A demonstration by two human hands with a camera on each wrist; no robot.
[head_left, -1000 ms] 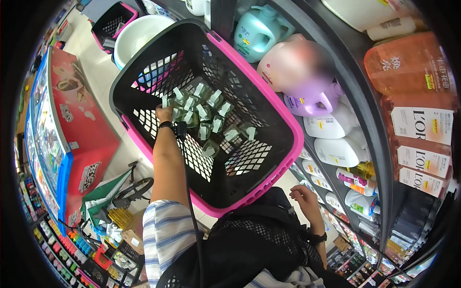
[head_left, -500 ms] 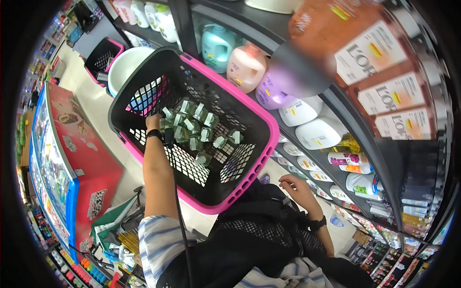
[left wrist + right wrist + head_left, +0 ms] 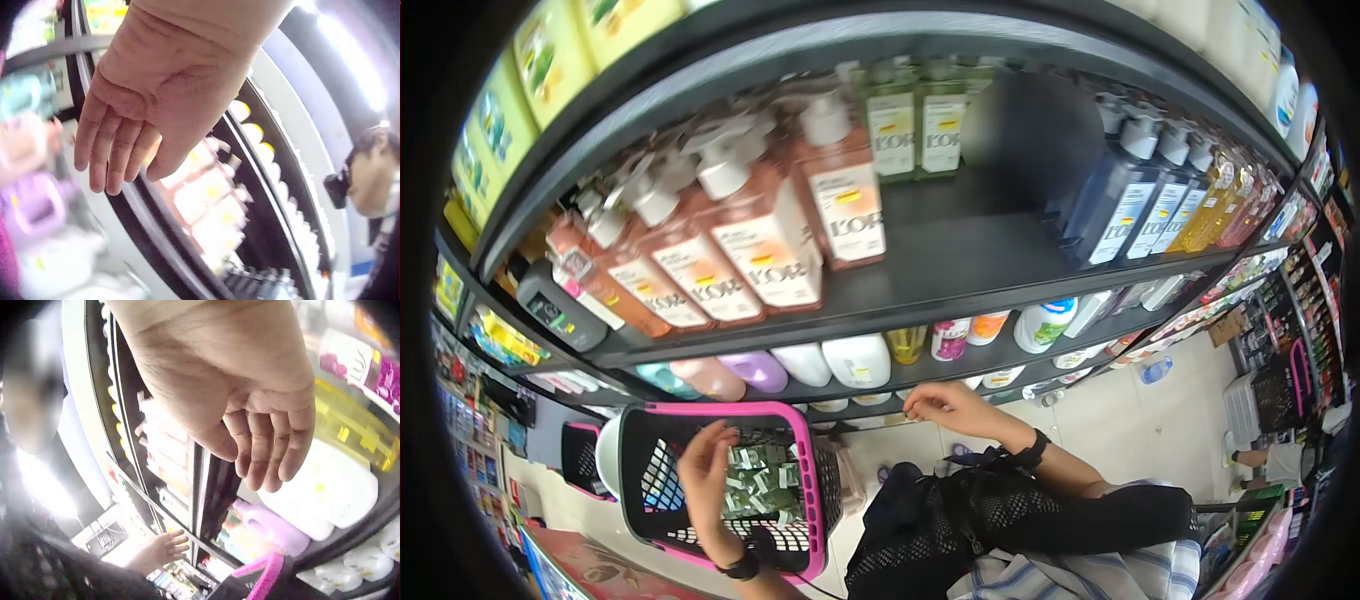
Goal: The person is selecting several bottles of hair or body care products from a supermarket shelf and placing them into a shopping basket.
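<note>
My left hand (image 3: pixel 705 485) is raised over the black basket with a pink rim (image 3: pixel 808 470), holding nothing. Its straight fingers hang down in the left wrist view, with the palm (image 3: pixel 178 94) showing. Inside the basket lie several green clear bottles (image 3: pixel 762 490) with pale labels, partly hidden by that hand. My right hand (image 3: pixel 960 410) hovers in front of the lower shelf, its fingers loosely bent around nothing. Pink pump bottles (image 3: pixel 845 215) with white labels stand on the shelf above, and green pump bottles (image 3: pixel 892 130) are farther back.
Dark blue pump bottles (image 3: pixel 1115 210) stand at the shelf's right. On the lower shelf are white jugs (image 3: pixel 855 362) and a purple jug (image 3: pixel 752 370). A white tub (image 3: pixel 607 455) and another basket (image 3: pixel 583 460) are left of the near basket. A red freezer (image 3: pixel 590 565) is at lower left.
The left hand has come up out of the basket, away from the green bottles. The head view has turned right toward the shelf, so the basket now appears lower. The right hand stays loose.
</note>
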